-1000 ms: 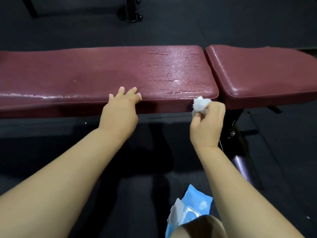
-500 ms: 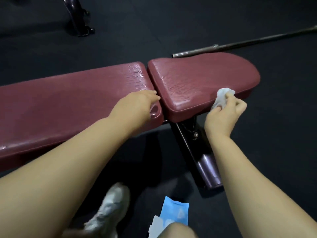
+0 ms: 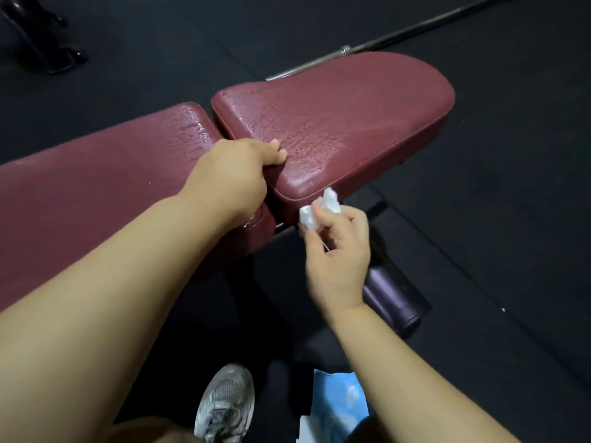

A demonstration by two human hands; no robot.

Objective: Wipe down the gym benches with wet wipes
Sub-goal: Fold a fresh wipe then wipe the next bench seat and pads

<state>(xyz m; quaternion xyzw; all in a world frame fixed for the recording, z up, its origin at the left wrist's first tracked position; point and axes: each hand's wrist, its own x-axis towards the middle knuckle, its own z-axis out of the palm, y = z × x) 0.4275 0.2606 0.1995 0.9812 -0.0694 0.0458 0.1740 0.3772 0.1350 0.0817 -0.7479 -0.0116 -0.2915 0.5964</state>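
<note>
A maroon gym bench fills the middle of the head view: a long back pad (image 3: 105,187) on the left and a shorter seat pad (image 3: 345,123) on the right, both glistening wet. My left hand (image 3: 233,174) rests over the gap between the pads, fingers curled onto the seat pad's near left corner. My right hand (image 3: 335,251) holds a crumpled white wet wipe (image 3: 319,209) against the seat pad's near side edge. A blue pack of wet wipes (image 3: 339,401) lies on the floor below my right arm.
Dark rubber floor surrounds the bench. A purple bench leg (image 3: 393,298) sticks out under the seat pad. A steel barbell (image 3: 367,47) lies on the floor behind the seat. My grey sneaker (image 3: 227,401) is at the bottom. Another dark equipment foot (image 3: 41,49) stands top left.
My view swung right along the bench. My left hand slid from the back pad's edge onto the seat pad's corner. The wipe came back left along the seat pad's side to its near edge.
</note>
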